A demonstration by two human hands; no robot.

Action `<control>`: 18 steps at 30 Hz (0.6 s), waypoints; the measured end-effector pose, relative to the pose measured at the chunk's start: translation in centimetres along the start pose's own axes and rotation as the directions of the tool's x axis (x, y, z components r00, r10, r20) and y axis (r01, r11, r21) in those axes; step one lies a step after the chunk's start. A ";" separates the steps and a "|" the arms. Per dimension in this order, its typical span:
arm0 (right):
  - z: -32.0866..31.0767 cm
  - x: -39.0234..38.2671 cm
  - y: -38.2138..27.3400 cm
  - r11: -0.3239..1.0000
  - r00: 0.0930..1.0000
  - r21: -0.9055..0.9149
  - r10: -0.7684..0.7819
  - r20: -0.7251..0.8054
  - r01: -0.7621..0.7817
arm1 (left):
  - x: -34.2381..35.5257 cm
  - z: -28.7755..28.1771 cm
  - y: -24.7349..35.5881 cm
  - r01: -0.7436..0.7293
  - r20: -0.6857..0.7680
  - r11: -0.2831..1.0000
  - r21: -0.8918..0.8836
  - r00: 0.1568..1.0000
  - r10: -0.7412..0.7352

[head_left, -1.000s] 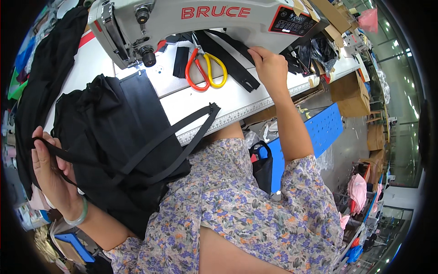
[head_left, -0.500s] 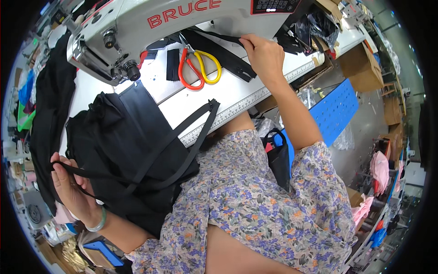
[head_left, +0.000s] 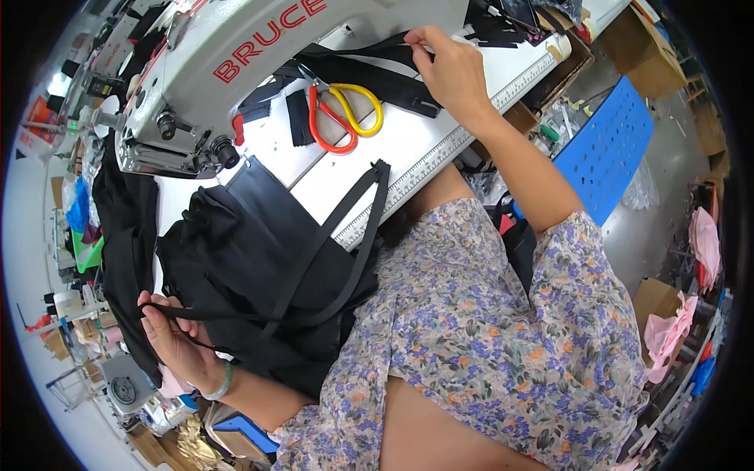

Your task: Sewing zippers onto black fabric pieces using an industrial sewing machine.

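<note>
Workroom clutter rings one white table (head_left: 408,137), with one ruler (head_left: 440,153) along its near edge. Leftmost, the left hand (head_left: 181,337) is raised beside the lap, palm partly turned up, one bracelet (head_left: 222,382) at its wrist; thumb and fingertips pinch one black strap (head_left: 345,204). Two runs of that strap cross one heap of black fabric (head_left: 259,235) and meet at an end on the table. Above stands one sewing machine (head_left: 181,102). Farther right lie one pair of scissors (head_left: 344,127) — one red handle, one yellow. Rightmost, the right hand (head_left: 455,74) reaches up, forearm slanting, thumb and forefinger pinching one black strip (head_left: 385,53) — its other fingers curled.
</note>
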State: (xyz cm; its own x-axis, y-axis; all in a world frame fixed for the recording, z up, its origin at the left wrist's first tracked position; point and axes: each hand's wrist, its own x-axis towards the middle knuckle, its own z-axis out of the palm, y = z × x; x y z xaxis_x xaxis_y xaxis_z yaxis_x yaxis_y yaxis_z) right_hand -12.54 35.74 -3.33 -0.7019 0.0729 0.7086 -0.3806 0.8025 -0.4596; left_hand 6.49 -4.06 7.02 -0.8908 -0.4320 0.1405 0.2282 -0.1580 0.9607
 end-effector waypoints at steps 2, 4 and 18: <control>0.1 -0.2 0.2 1.000 1.000 0.004 0.007 -0.007 -0.007 | 0.0 0.2 0.0 0.006 -0.001 1.000 0.004 1.000 -0.006; 0.1 -0.4 0.3 1.000 1.000 0.012 0.009 -0.011 -0.009 | -0.1 0.3 0.2 0.006 0.012 1.000 0.010 1.000 -0.007; -0.4 -2.2 -0.3 0.954 0.943 -0.298 -0.078 -0.322 -0.023 | -1.8 1.4 -0.7 0.036 0.043 0.999 0.009 0.998 -0.037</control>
State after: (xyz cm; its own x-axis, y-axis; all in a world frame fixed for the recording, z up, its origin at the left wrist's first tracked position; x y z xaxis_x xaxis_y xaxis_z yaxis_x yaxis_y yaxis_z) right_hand -10.62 35.59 -4.55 -0.4387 0.1973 0.8767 -0.1678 0.9405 -0.2956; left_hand 7.38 -1.95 6.40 -0.9146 -0.3876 0.1154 0.1922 -0.1655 0.9673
